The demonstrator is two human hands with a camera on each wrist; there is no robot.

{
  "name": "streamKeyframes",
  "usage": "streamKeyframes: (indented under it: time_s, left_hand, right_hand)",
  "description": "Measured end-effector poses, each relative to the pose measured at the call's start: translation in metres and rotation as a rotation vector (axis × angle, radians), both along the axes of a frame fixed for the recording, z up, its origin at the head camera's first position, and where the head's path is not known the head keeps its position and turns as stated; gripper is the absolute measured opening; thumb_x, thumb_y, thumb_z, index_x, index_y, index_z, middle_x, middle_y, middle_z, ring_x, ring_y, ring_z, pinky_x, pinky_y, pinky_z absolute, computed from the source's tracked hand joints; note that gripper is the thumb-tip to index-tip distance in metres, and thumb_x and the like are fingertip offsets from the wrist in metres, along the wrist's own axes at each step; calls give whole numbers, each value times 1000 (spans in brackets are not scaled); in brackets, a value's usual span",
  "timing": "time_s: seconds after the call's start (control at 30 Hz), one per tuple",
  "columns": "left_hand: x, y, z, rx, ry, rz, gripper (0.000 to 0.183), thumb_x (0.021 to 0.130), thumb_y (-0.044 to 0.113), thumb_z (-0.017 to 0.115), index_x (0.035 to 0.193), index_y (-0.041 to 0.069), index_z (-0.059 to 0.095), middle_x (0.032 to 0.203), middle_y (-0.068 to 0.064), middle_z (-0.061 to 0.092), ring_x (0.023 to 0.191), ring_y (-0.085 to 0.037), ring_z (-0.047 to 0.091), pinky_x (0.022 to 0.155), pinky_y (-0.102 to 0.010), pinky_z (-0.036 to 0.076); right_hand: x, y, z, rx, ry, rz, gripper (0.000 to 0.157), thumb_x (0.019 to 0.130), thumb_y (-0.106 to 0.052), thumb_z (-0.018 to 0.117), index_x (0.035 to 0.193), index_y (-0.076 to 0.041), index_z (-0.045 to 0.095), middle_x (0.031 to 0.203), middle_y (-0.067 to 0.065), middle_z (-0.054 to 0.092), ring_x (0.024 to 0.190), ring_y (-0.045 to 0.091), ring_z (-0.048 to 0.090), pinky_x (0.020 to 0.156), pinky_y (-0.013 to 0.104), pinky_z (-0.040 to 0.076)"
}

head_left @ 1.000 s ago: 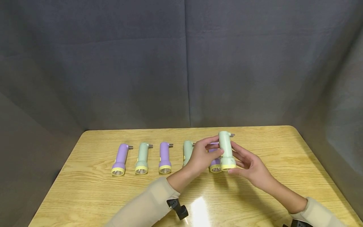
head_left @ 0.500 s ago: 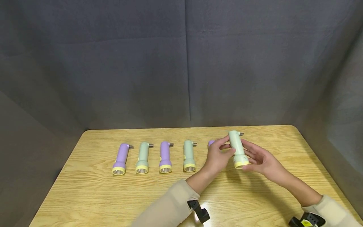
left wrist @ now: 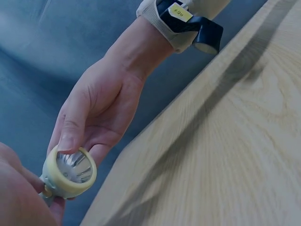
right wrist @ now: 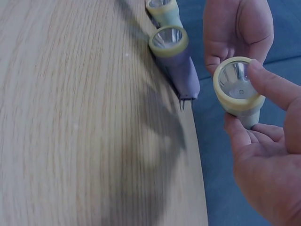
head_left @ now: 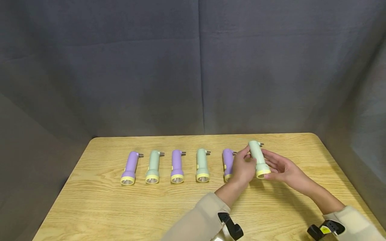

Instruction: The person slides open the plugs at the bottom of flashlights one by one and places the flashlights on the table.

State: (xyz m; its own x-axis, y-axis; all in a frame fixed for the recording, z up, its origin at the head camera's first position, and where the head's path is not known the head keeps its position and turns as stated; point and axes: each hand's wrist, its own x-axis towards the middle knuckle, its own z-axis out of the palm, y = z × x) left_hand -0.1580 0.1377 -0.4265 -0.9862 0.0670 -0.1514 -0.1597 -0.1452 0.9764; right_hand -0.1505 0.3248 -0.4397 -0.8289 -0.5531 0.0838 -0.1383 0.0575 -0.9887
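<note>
A pale green flashlight (head_left: pixel 257 157) with a yellow rim and folded-out plug prongs is held slightly above the table's right part, its lens facing the person. My left hand (head_left: pixel 243 169) grips its barrel from the left. From the right, my right hand (head_left: pixel 284 170) holds it, thumb at the yellow rim and fingers behind the body. In the right wrist view, the right thumb lies on the rim of the lens (right wrist: pixel 237 84). Left of the hands lies a purple flashlight (head_left: pixel 228 160), partly hidden by the left hand.
To the left, more flashlights lie in a spaced row: green (head_left: pixel 202 164), purple (head_left: pixel 176 165), green (head_left: pixel 153 165) and purple (head_left: pixel 130 167). All have lenses toward the person. The wooden table (head_left: pixel 120 214) ends at a dark grey curtain (head_left: pixel 150 83).
Both hands have carried the green flashlight to the right, away from above the last purple flashlight, which now shows again. The flashlights in the row have stayed put.
</note>
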Motion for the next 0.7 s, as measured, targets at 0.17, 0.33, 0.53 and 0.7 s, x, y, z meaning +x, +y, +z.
streamKeyframes:
  time_s: [0.17, 0.33, 0.53, 0.7]
  left_hand:
    - [1, 9, -7, 9, -26, 16, 50, 99, -5, 58, 147, 8, 53, 142, -11, 55, 130, -28, 52, 110, -45, 45]
    - [2, 18, -20, 66, -27, 50, 49, 98, -10, 55, 146, 2, 52, 139, -16, 58, 128, -30, 54, 110, -44, 45]
    - [2, 26, -29, 100, -39, 85, 48, 99, -12, 52, 146, -2, 51, 140, -21, 58, 131, -34, 54, 111, -45, 44]
    - [1, 29, -34, 96, -44, 100, 49, 98, -13, 51, 146, -1, 52, 141, -19, 57, 131, -34, 53, 112, -47, 44]
  right_hand:
    - [-3, 5, -9, 13, 5, -8, 79, 96, 10, 61, 156, 13, 10, 163, 33, 7, 139, -3, 40, 108, 17, 40]
    - [-4, 10, -21, 28, 5, -21, 78, 95, 9, 62, 155, 16, 11, 160, 39, 6, 137, -4, 42, 107, 17, 42]
    - [-6, 13, -35, 32, 4, -27, 76, 96, 9, 62, 154, 16, 13, 160, 38, 9, 136, -4, 44, 105, 19, 45]
    - [-8, 13, -41, 41, 23, -32, 75, 95, 9, 63, 154, 17, 16, 160, 36, 14, 135, -2, 46, 104, 19, 46]
